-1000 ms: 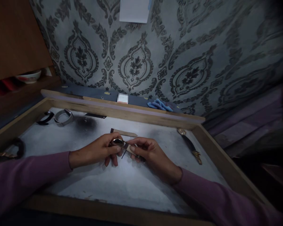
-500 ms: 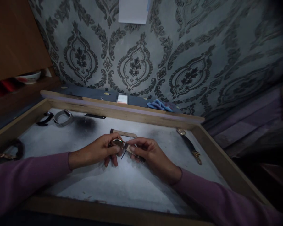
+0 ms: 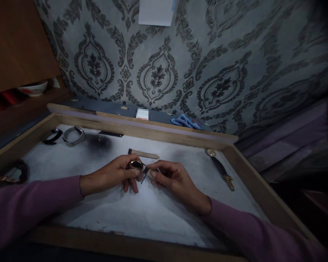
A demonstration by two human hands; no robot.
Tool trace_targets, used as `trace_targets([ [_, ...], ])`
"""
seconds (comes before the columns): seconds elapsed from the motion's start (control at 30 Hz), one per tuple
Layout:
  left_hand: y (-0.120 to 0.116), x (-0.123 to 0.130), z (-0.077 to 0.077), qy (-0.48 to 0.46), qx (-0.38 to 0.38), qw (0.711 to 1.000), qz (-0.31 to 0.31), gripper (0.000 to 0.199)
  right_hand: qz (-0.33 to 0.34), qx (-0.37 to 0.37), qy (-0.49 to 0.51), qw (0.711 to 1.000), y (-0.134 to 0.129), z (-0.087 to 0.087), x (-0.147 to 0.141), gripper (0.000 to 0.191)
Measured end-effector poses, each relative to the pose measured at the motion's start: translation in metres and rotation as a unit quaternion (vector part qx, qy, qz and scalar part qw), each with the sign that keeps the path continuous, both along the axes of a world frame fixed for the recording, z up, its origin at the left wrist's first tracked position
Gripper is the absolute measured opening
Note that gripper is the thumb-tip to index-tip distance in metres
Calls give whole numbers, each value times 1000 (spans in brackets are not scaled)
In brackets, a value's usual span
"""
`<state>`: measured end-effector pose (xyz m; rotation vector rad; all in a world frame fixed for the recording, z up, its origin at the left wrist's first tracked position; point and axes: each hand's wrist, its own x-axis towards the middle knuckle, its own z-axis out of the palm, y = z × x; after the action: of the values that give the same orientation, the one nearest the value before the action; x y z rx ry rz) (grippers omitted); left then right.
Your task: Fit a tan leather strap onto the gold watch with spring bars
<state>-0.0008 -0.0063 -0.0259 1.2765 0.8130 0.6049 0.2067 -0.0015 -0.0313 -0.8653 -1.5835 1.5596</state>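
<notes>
A gold-rimmed round watch case [image 3: 136, 165] with a dark face is gripped by my left hand [image 3: 121, 171], thumb in front and fingers around it. My right hand [image 3: 172, 177] pinches a watch strap [image 3: 147, 171], its dark end turned toward the case; most of the strap is hidden by the fingers. A thin dark pin-like piece [image 3: 143, 179] sticks out below the strap's end. Whether strap and case touch, I cannot tell. Just beyond both hands lies another strap piece [image 3: 144, 153], beige side up.
A wooden-rimmed tray [image 3: 142, 130] surrounds the white work surface. A silver bracelet [image 3: 73, 136], a black-strapped watch [image 3: 53, 137] and a dark watch [image 3: 13, 174] lie left. Another watch [image 3: 218, 165] lies right. A blue cloth [image 3: 185, 121] rests behind the rim.
My right hand has turned slightly, so its fingers cover more of the strap. My left hand keeps the watch case in nearly the same place.
</notes>
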Motion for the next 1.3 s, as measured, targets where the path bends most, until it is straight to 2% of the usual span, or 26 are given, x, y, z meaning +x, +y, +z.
trace_targets([
  [0.47,-3,2,-3,-72,-84,994,5,21,10,-9,-4,1000,-3,-1,-2,26],
  [0.63,-6,3,-1,-94,-117,989,-15,24,29,9,-4,1000,-6,2,-3,21],
  [0.9,-4,4,1,-99,-116,988,-29,25,27,-13,-4,1000,-6,0,-3,23],
  [1.13,-6,7,1,-99,-112,989,2,24,8,-47,3,999,-8,4,-5,28],
  [1.3,-7,9,0,-94,-112,989,14,22,3,-41,6,999,-9,5,-6,28],
])
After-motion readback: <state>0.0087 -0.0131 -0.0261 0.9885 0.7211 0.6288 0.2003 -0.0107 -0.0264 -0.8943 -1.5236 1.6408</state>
